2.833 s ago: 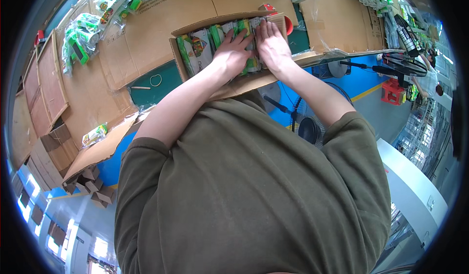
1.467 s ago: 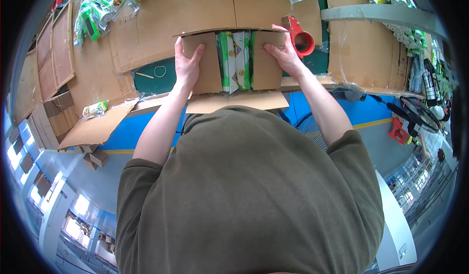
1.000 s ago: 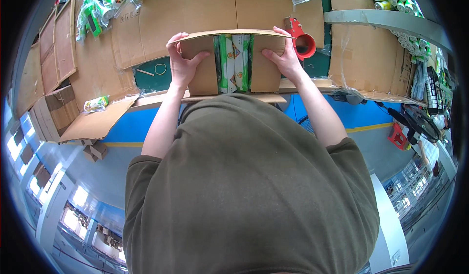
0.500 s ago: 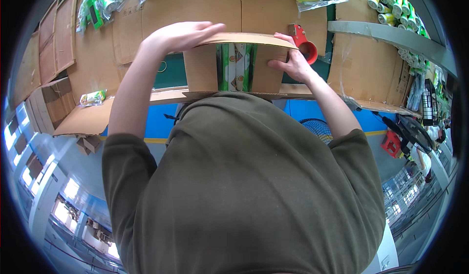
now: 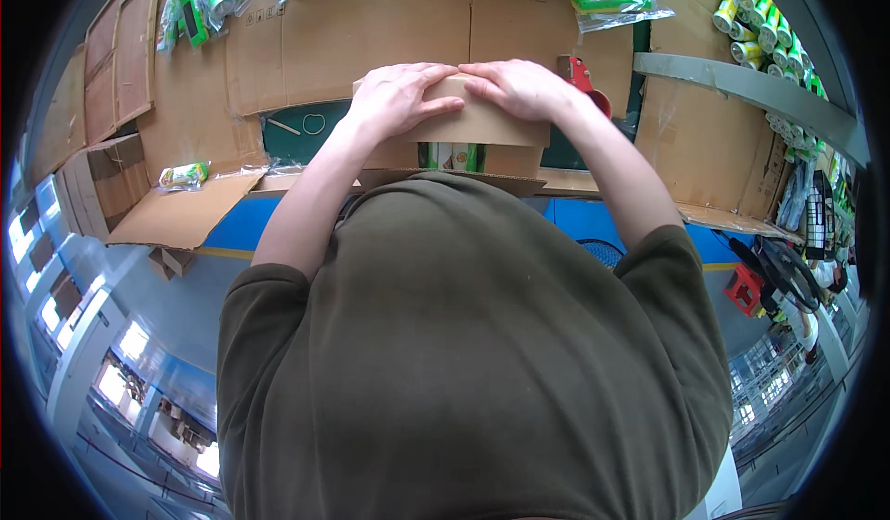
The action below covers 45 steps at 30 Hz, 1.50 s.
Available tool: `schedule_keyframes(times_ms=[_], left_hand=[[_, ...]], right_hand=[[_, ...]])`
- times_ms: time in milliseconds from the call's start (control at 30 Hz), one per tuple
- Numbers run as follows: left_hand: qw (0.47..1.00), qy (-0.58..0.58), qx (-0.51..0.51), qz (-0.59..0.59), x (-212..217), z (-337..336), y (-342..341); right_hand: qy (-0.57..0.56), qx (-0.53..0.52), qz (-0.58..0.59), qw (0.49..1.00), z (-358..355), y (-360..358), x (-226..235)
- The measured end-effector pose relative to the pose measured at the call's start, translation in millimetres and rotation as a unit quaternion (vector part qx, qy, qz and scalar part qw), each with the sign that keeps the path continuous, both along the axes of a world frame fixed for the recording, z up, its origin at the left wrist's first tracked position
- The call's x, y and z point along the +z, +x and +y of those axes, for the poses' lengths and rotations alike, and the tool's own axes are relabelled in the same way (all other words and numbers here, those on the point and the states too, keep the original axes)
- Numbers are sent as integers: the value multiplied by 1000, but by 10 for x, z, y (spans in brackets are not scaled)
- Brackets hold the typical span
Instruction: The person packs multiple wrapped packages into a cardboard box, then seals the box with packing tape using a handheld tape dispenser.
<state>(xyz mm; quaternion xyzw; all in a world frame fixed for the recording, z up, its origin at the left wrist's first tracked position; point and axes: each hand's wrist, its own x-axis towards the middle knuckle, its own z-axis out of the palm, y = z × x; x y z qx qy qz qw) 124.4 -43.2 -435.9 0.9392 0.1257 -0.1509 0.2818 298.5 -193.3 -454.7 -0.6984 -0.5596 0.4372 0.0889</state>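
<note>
A cardboard carton point(image 5: 482, 133) stands in front of me with its far flap folded partly down over its top. My left hand point(image 5: 400, 98) lies on that flap, fingers stretched and thumb pointing inward. Beside it my right hand point(image 5: 521, 92) rests palm down on the same flap, its fingers extended too. The fingertips of both hands nearly meet near the flap's far fold. Below the flap's edge, green and white packages point(image 5: 452, 157) show between the folded side flaps. The near flap point(image 5: 464, 182) sticks out toward my body, partly hidden by my shirt.
A red tape dispenser point(image 5: 578, 75) sits right of the carton. Bagged green items point(image 5: 197, 6) lie at the far left, and yellow-green tubes point(image 5: 756, 19) are piled far right behind a grey metal bar point(image 5: 742, 68). One wrapped package point(image 5: 184, 176) lies at left.
The far flap has swung down toward me over the packages. My left hand has moved right onto it, and my right hand has shifted from the carton's right side to its top.
</note>
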Motion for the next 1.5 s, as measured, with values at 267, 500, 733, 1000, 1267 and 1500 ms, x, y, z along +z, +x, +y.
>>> schedule_keyframes(times_ms=[267,500,733,1000,1267,1500], left_hand=[[994,101,12,-34,-111,-236,-134],[996,76,-53,-15,99,-500,-338],[990,125,-24,-56,-177,-557,-434],[972,212,-48,-84,-221,-594,-382],[955,216,5,-204,-241,-658,-412],[950,208,16,-231,-406,-588,-454]], right_hand=[[261,-89,-213,937,-200,-369,-88],[343,-107,-234,903,-254,-367,-152],[318,-364,-6,875,-753,-256,112],[171,-258,88,947,-1672,-922,-470],[334,-277,-98,896,-1188,-784,-161],[121,-130,-280,944,30,-518,-38]])
